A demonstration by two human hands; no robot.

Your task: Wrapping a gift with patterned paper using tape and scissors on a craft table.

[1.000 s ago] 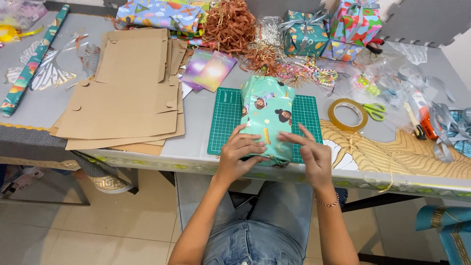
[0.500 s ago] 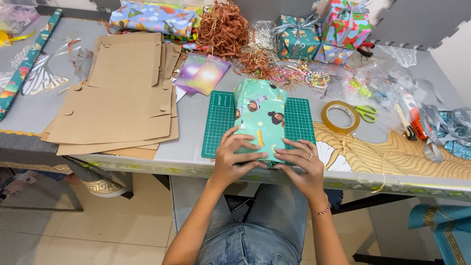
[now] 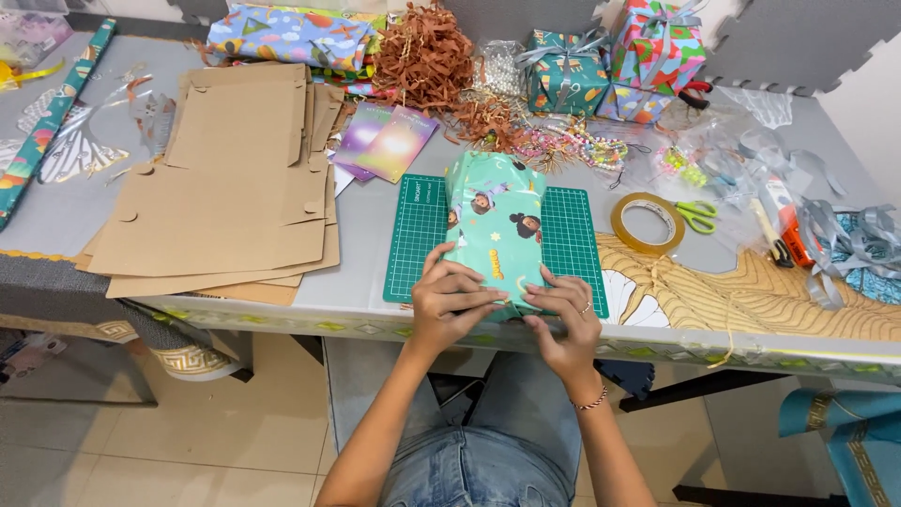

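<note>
A box wrapped in teal cartoon-print paper (image 3: pixel 495 221) lies lengthwise on a green cutting mat (image 3: pixel 419 235) near the table's front edge. My left hand (image 3: pixel 452 299) grips its near end from the left, fingers pressed on the paper fold. My right hand (image 3: pixel 566 314) presses the same near end from the right, fingertips meeting the left hand's. The far end of the box points toward the back of the table.
Flat cardboard sheets (image 3: pixel 216 188) lie to the left. A tape roll (image 3: pixel 646 222) and green-handled scissors (image 3: pixel 694 214) sit right of the mat. Wrapped gifts (image 3: pixel 615 61), brown paper shred (image 3: pixel 427 52), ribbons (image 3: pixel 835 235) and a wrapping-paper roll (image 3: pixel 52 117) crowd the back and sides.
Both hands have closed in on the box's near end and now press the paper fold together; the view has shifted slightly.
</note>
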